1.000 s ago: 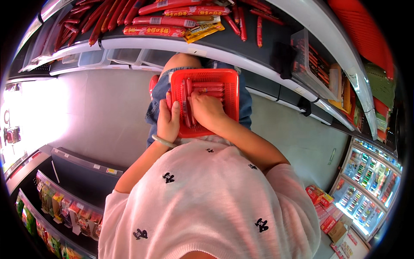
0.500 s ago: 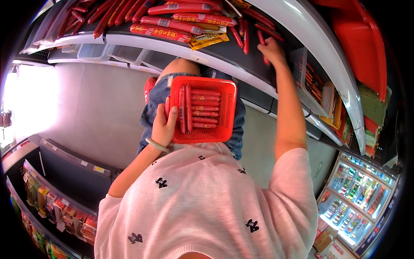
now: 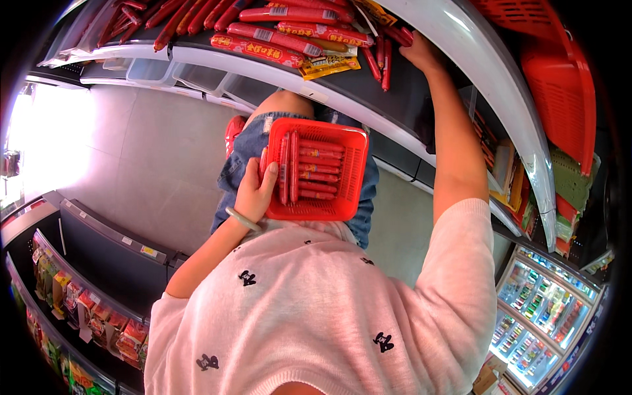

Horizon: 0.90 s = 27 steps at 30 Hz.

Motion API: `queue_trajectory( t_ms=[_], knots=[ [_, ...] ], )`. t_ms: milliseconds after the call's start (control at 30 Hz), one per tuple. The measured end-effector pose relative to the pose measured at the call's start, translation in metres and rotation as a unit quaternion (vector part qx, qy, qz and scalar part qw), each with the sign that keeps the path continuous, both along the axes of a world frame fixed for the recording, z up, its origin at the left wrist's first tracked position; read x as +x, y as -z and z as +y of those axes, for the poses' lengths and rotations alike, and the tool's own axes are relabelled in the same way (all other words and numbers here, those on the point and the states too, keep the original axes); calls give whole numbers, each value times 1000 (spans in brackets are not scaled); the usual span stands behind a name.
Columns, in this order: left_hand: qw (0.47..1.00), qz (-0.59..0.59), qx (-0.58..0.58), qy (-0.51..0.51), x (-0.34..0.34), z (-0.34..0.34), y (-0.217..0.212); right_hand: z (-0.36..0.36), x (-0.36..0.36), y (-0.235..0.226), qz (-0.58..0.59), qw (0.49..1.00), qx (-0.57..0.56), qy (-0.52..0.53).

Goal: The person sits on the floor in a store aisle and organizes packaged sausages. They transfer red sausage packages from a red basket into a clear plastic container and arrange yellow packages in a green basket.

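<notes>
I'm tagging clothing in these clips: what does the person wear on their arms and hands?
Both arms come out of short sleeves of a pale pink knit top dotted with small black motifs; the forearms are bare. The left hand has a pale, smooth bangle at the wrist. The right hand shows no glove, and no ring, watch or band can be made out on it.
</notes>
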State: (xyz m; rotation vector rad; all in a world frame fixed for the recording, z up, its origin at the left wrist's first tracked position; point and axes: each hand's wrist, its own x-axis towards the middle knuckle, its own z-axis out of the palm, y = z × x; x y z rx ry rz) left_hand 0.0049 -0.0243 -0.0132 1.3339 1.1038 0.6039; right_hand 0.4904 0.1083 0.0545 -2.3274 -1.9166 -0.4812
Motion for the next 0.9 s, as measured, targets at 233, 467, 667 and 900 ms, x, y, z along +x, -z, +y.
queue_trajectory(
  t_ms=[233, 467, 667, 900],
  knots=[
    [980, -101, 5, -171, -7, 15, -24, -46, -47, -62, 204, 963, -32, 176],
    [943, -271, -189, -32, 18, 17, -110, -135, -156, -99, 740, 648, -141, 111],
    [804, -394, -431, 110, 54, 20, -85, -170, -273, -61, 882, 442, -163, 21],
    [869, -335, -360, 53, 38, 14, -84, -187, -290, -30, 903, 412, -58, 109]
  ],
)
